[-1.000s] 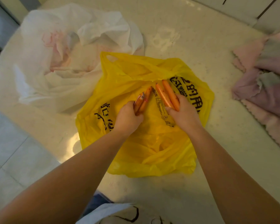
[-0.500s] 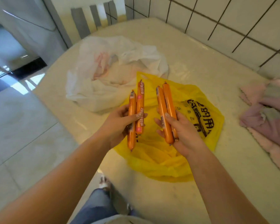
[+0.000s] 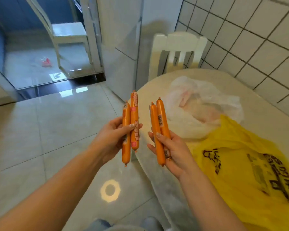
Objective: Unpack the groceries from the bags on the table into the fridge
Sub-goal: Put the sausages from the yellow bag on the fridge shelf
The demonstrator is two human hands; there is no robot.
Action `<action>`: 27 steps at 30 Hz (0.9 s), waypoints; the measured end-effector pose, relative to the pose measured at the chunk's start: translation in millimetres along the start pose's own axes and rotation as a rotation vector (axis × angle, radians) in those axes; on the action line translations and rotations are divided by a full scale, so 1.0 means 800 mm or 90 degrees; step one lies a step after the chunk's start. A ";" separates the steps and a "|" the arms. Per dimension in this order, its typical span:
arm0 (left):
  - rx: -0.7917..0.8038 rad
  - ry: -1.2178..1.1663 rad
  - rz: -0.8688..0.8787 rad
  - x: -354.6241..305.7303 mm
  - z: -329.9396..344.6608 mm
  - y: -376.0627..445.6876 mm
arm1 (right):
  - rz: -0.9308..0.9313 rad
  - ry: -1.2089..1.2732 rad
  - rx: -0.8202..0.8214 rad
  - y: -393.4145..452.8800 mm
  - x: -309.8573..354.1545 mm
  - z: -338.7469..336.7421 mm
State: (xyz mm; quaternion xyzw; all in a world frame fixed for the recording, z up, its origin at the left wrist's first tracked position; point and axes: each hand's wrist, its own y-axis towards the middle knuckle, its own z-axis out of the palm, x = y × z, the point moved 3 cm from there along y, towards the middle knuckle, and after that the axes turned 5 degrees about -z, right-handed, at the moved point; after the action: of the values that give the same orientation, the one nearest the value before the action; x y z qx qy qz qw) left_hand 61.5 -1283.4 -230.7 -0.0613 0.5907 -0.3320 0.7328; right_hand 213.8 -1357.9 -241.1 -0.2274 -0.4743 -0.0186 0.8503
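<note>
My left hand (image 3: 113, 136) grips two orange wrapped sausages (image 3: 130, 127), held upright over the floor beside the table edge. My right hand (image 3: 171, 150) grips two more orange sausages (image 3: 159, 129), also upright, just over the table's left rim. The flattened yellow plastic bag (image 3: 245, 170) with dark print lies on the pale table (image 3: 150, 90) at the right. Behind it lies a crumpled white plastic bag (image 3: 200, 110). A tall white fridge (image 3: 122, 39) stands past the table's far end, its doors closed.
A white slatted chair (image 3: 175, 52) stands at the table's far end against the tiled wall (image 3: 249, 39). Glossy floor tiles (image 3: 48, 130) spread to the left. A doorway with a dark threshold (image 3: 57, 84) opens at the back left, with another white chair beyond.
Both hands lifted the sausages out of the yellow bag and carried them left off the table. My view swung up and left, bringing the fridge and doorway into sight.
</note>
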 end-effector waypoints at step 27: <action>-0.266 -0.101 0.155 -0.355 -0.502 0.267 | 0.094 -0.047 0.195 0.477 -0.044 0.573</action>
State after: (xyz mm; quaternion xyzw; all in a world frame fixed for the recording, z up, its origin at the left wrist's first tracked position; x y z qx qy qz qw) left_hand -237.6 -838.1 -217.8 -0.1654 0.5901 -0.1063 0.7830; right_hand -76.8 -836.9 -205.7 -0.1296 -0.4842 0.1246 0.8563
